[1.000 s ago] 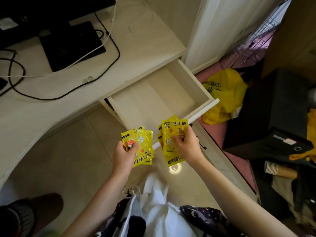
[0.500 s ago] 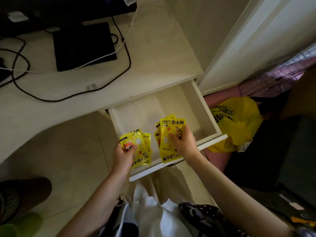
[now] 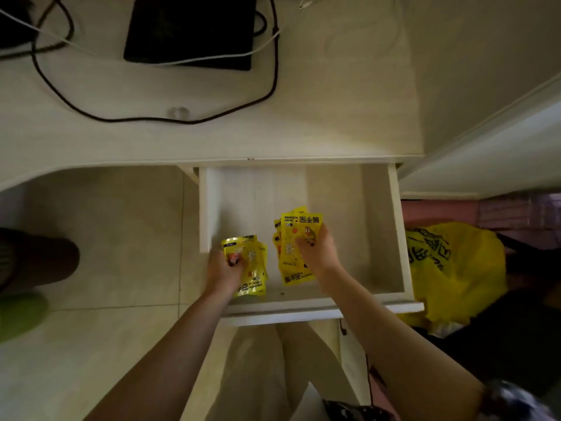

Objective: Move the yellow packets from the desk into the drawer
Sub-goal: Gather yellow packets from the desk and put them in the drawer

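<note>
Both hands are over the open white drawer under the desk. My left hand grips a small stack of yellow packets at the drawer's front left corner. My right hand holds a second fanned stack of yellow packets over the middle of the drawer floor. Whether either stack touches the drawer bottom I cannot tell. No yellow packets show on the visible desk top.
A black flat device and black and white cables lie on the desk. A yellow plastic bag sits on the floor right of the drawer. A foot in a green slipper is at the left.
Both hands moved forward with their packet stacks, from in front of the drawer to over and inside it. The view shifted to look more straight down at the drawer.
</note>
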### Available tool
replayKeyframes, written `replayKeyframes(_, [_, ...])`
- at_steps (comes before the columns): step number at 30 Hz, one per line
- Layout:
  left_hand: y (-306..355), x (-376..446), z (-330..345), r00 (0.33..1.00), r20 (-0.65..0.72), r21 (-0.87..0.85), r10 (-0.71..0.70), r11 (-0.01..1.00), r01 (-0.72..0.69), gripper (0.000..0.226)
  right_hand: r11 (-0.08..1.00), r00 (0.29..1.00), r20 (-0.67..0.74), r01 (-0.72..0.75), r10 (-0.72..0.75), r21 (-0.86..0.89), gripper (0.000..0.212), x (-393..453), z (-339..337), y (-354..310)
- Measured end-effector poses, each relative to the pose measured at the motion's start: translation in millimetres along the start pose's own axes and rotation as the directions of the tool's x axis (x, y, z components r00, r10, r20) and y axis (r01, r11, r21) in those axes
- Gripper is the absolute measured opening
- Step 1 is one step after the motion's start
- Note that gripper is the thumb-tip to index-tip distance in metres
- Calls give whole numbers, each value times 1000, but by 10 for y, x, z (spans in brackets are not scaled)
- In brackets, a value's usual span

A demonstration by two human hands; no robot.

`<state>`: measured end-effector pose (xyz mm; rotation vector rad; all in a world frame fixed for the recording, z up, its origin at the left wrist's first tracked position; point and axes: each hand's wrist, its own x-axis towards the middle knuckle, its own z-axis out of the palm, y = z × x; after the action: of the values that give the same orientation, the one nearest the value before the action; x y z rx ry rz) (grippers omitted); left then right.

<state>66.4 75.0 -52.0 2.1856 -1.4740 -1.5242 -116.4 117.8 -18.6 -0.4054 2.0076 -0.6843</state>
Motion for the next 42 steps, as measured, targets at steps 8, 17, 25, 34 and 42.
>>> replayKeyframes(8, [-138,257,245,984,88,-100,-154,982,163,24,994,988,117,-106,104,7,28,372,236,333])
replayKeyframes(17, [-196,322,289,985,81,45,-154,988,151,17,977,975,157,-132,158,-165,20,468,133,587])
replayKeyframes(25, [-162,138,113,985,81,274,-155,953,127,32,932,966,139,-163,217,-322,46,306,-211,530])
replayKeyframes(34, [64,-436,-152,996,91,252,23,967,-46,36,869,984,180,85,5,-487,37,-148,-429,179])
replayKeyframes(42, [18,-1092,-619,973,-78,273,216,943,-187,29,676,891,375,443,-257,-589,33,-728,-144,-223])
